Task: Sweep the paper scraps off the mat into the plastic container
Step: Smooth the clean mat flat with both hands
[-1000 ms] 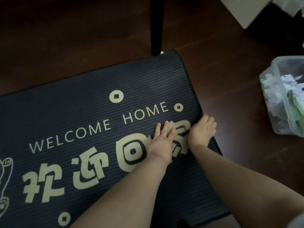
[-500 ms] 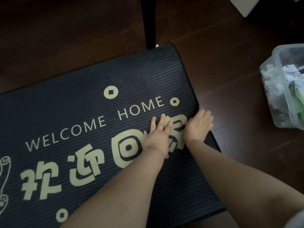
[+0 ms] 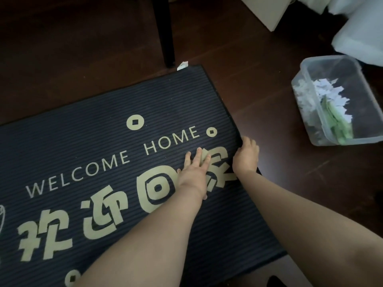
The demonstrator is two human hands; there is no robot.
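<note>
The left hand (image 3: 194, 172) lies flat on the mat (image 3: 87, 129) at centre; the right hand (image 3: 246, 157) grips its right edge. White scraps (image 3: 329, 94) lie in the container (image 3: 329, 58) at right; one scrap (image 3: 182, 65) lies at the mat's top corner.

One mat (image 3: 103, 125); on it, one left hand (image 3: 194, 172) and one right hand (image 3: 246, 158); beside it, one plastic container (image 3: 329, 58); at its far corner, one paper scrap (image 3: 182, 65).

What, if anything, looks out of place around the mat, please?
One paper scrap lies on the floor at the mat's far corner, beside a dark leg, not in the container with the others.
</note>
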